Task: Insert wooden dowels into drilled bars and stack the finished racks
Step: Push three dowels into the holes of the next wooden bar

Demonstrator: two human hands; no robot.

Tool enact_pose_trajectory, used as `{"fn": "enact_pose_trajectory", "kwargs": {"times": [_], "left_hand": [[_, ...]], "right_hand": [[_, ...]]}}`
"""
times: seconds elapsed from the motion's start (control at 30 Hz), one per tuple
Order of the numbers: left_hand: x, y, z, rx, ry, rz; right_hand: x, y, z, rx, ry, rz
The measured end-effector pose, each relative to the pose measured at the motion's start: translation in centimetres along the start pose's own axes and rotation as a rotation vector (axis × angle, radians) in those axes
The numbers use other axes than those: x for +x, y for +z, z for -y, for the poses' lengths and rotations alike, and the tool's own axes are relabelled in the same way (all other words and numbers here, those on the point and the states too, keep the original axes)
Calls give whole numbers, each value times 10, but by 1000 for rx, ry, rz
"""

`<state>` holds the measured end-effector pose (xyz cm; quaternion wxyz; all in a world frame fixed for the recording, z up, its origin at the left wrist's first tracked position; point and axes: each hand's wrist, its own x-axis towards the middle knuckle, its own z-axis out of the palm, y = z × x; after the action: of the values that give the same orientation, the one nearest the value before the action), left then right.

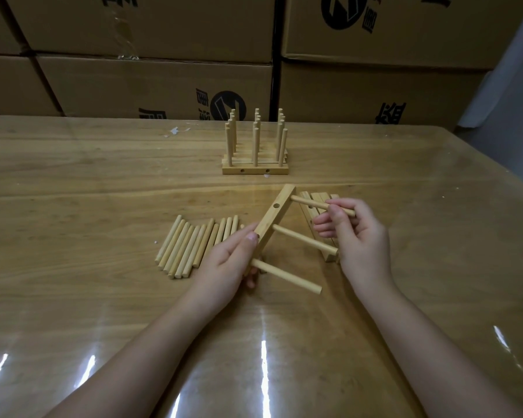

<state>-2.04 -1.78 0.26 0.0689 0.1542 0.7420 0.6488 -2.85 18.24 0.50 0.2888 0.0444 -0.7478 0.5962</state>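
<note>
Head view: at frame centre, a drilled bar [274, 214] is gripped at its lower end by the left hand [228, 260], with the thumb pressed on its face. Two seated dowels [305, 239] are seen jutting toward the lower right. A third dowel [313, 203] is pinched by the right hand [355, 236], its tip at the bar's upper end. Loose dowels [191, 247] are laid left of centre, and finished racks [255, 169] are stacked above.

Glossy wooden table [103, 182] carries loose dowels [194, 247], spare bars [316, 203], finished racks [255, 167].
</note>
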Motion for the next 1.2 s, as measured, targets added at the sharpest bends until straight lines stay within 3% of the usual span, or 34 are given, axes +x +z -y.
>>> {"fn": "enact_pose_trajectory", "kwargs": {"times": [0.2,0.4,0.63,0.87,1.2], "left_hand": [[1,0,3,21,30,19],[8,-4,6,-248,-24,-88],[11,-10,6,-463,-17,-17],[14,-14,7,-592,-20,34],[13,-10,11,-546,-29,20]], "right_hand": [[-1,0,5,54,16,31],[-4,5,10,150,34,84],[-13,12,10,62,42,330],[-23,21,17,111,94,445],[-24,24,19,148,232,368]]}}
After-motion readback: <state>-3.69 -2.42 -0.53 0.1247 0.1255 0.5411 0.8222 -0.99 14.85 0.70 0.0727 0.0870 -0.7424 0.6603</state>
